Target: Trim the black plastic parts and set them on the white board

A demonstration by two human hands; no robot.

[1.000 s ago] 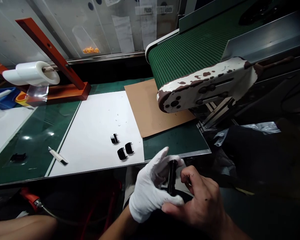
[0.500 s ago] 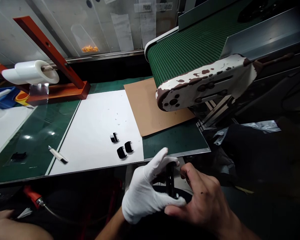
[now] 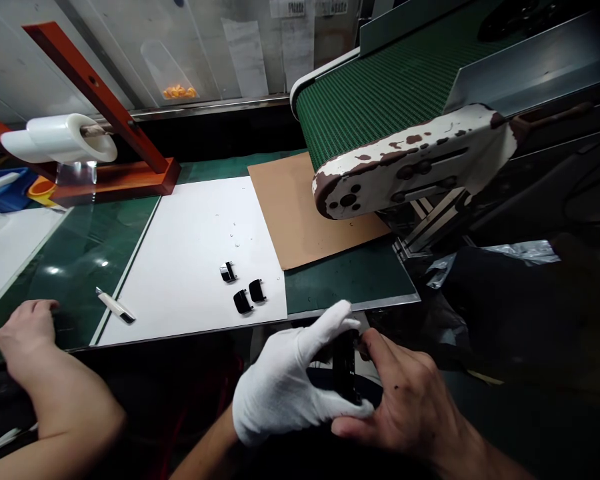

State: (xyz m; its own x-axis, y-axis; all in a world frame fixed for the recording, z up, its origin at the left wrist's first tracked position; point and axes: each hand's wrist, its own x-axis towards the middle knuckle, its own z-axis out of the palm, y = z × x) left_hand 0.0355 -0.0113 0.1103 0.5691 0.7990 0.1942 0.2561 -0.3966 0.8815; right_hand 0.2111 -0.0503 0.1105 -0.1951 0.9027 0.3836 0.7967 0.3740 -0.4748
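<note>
My left hand (image 3: pixel 285 380), in a white cotton glove, holds a small glossy black plastic part (image 3: pixel 345 367) upright at the table's near edge. The fingertips of my right hand (image 3: pixel 405 393), which is bare, pinch the same part from the other side. Much of the part is hidden by my fingers. Farther off on a white board (image 3: pixel 180 293) lie several similar black parts, including one (image 3: pixel 243 301) nearest my hands. A utility knife (image 3: pixel 114 307) lies at the board's left edge. A co-worker's bare hand (image 3: pixel 27 327) rests on the green mat (image 3: pixel 75 267) at the left.
A green conveyor belt (image 3: pixel 370 100) with a chipped white end frame (image 3: pixel 410 160) overhangs a brown cardboard sheet (image 3: pixel 300 213). Behind stand a white film roll (image 3: pixel 65 139) on an orange stand (image 3: pixel 110 180) and a blue tray (image 3: pixel 3 190). Dark plastic bags lie at the right.
A co-worker's bare hand has come onto the green mat from the left, covering the spot of a black piece seen earlier. My hands have closed in on the black part.
</note>
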